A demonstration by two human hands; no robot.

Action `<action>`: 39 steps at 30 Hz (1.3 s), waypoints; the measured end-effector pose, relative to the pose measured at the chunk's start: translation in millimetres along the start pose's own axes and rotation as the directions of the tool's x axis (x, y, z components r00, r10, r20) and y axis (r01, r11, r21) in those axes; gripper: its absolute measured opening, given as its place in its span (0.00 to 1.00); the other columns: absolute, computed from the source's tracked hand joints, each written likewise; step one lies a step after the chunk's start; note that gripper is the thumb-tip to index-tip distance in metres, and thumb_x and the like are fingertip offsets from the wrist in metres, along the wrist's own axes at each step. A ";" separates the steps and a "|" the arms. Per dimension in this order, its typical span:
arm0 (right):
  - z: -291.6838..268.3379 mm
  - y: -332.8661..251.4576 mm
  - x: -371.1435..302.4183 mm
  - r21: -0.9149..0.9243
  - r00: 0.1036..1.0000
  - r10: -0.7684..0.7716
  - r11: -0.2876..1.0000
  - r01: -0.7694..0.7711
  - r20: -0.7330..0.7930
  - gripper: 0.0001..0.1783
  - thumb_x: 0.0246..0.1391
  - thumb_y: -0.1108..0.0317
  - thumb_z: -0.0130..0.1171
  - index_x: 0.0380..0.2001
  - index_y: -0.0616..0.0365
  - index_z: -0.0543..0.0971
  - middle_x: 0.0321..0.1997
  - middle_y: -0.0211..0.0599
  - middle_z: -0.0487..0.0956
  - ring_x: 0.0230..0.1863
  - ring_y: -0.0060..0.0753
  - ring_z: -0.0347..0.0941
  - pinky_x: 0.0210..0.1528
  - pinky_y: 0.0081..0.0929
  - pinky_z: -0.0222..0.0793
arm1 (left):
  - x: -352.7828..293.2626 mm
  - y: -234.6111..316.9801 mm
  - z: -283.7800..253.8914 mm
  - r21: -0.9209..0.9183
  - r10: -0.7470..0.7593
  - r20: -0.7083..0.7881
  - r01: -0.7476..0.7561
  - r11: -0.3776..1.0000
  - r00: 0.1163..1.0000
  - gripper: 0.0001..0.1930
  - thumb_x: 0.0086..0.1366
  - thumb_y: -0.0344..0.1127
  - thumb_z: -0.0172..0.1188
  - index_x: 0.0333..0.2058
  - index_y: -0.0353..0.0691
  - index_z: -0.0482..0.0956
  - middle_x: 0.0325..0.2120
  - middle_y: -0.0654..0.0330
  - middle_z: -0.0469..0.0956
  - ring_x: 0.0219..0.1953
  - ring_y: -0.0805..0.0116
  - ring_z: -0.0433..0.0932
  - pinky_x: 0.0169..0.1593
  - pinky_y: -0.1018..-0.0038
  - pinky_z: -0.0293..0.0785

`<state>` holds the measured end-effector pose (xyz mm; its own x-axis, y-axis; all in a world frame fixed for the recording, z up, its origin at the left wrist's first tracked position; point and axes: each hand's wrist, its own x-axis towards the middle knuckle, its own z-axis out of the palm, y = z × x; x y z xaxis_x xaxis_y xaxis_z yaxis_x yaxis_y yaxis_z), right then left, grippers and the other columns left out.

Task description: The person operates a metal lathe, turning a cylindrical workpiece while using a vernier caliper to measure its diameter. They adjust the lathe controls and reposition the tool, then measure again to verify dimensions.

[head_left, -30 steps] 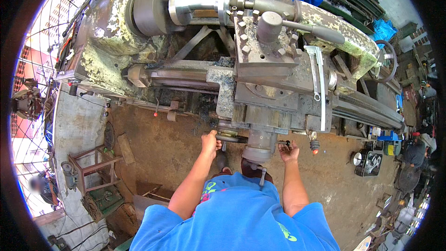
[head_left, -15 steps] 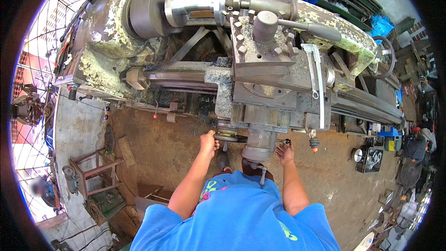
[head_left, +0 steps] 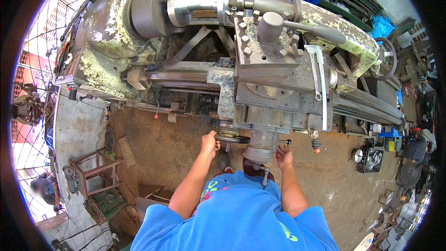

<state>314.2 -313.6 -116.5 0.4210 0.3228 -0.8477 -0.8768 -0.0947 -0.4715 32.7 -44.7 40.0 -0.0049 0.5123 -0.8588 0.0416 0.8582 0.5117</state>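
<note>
I stand at a metal lathe. My left hand point(head_left: 211, 144) is closed round the left side of the dark carriage handwheel point(head_left: 232, 139). To the right of the grey cross-slide dial point(head_left: 259, 152), my right hand point(head_left: 284, 155) has loosely bent fingers, just under a black handle knob point(head_left: 288, 142); I see nothing held in it. The cross-slide crank point(head_left: 265, 176) hangs between my arms. Beyond my hands stands the tool post point(head_left: 268, 42), strewn with chips. A shiny flanged metal workpiece point(head_left: 200, 3) sits between the chuck point(head_left: 151, 10) and the tailstock centre point(head_left: 238, 3).
A caliper point(head_left: 324, 90) and a wrench point(head_left: 316, 74) lie on the carriage. A red-tipped lever point(head_left: 316, 142) hangs to the right. At left stand a wooden frame point(head_left: 97, 172) and a green motor point(head_left: 107, 203); at right, a black crate point(head_left: 370, 159). Other people are farther off.
My right fingers have dropped slightly away from the black knob. The carriage and tool post sit a little farther right in the picture. My left hand keeps its grip.
</note>
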 end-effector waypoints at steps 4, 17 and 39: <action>0.3 -10.2 14.3 0.157 0.996 0.057 0.985 -0.067 0.069 0.27 0.66 0.49 0.56 0.62 0.48 0.69 0.63 0.41 0.70 0.54 0.45 0.73 0.50 0.46 0.70 | 1.4 0.0 -1.7 -0.008 -0.003 0.014 0.003 1.000 1.000 0.13 0.67 0.44 0.56 0.32 0.40 0.71 0.16 0.63 0.67 0.14 0.71 0.66 0.21 0.68 0.66; 21.7 -38.3 -9.7 0.384 0.999 0.047 0.923 -0.036 -0.019 0.17 0.65 0.52 0.59 0.50 0.48 0.74 0.49 0.39 0.71 0.50 0.47 0.72 0.49 0.46 0.74 | 0.1 3.2 -1.7 -0.062 -0.006 -0.020 0.005 0.998 1.000 0.12 0.66 0.42 0.55 0.29 0.38 0.73 0.17 0.62 0.67 0.13 0.71 0.64 0.19 0.69 0.66; 25.6 -44.6 -7.6 0.473 0.997 0.034 0.881 0.002 -0.068 0.44 0.57 0.51 0.66 0.65 0.63 0.57 0.64 0.52 0.59 0.65 0.57 0.61 0.70 0.54 0.60 | 10.1 4.3 -8.3 -0.068 -0.064 0.015 0.065 0.996 0.998 0.12 0.67 0.44 0.56 0.33 0.41 0.71 0.18 0.63 0.65 0.16 0.70 0.64 0.22 0.67 0.66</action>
<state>344.2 -287.7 -82.8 0.4060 0.2549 -0.8776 -0.8813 0.3632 -0.3022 24.5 -35.6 33.8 0.0075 0.4553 -0.8903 -0.0271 0.8901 0.4550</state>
